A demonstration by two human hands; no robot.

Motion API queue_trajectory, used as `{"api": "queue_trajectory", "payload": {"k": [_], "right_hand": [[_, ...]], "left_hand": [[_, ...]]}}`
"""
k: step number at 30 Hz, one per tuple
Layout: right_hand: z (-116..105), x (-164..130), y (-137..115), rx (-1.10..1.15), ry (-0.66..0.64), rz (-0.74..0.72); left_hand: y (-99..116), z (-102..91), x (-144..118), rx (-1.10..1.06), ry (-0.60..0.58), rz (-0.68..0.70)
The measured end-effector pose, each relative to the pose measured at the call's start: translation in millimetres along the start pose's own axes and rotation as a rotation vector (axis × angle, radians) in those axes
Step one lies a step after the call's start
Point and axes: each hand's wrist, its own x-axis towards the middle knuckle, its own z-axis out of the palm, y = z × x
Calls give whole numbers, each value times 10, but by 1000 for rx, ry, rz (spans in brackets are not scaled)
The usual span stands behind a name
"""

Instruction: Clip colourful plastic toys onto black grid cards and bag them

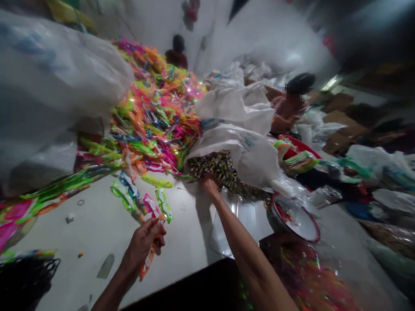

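My left hand (145, 244) is closed around a bunch of colourful plastic toy strips (144, 203), held low over the pale floor. My right hand (210, 185) reaches far forward, its fingers at the mouth of a white sack (243, 150) that spills small dark and gold pieces (221, 168). The fingers are partly hidden among those pieces, so I cannot see whether they hold any. A big heap of bright neon plastic toys (154, 110) lies just left of the sack.
Large translucent bags (39, 89) bulge at the left. A red-rimmed white basin (300, 224) sits right of my arm. A seated person (289, 106) works behind the sacks, another person (176, 52) further back. A dark basket (20, 280) sits bottom left.
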Motion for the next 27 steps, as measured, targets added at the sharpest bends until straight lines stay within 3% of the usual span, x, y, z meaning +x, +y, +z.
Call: {"api": "queue_trajectory", "payload": {"k": [4, 9, 13, 15, 19, 27], "right_hand": [[-34, -148, -68, -96, -29, 92], [-117, -569, -317, -7, -112, 4], [-44, -1084, -561, 429, -600, -65], [-9, -1263, -619, 677, -746, -66], [-22, -1397, -621, 879, -762, -37], [-119, -1489, -601, 873, -785, -51]], "left_hand": [[41, -10, -64, -35, 12, -49], [200, -2, -219, -70, -11, -120], [348, -3, -344, -65, -81, -130], [392, -2, -393, -43, -128, -131], [423, 15, -478, 5, -204, -111], [396, 17, -542, 79, -268, -87]]}}
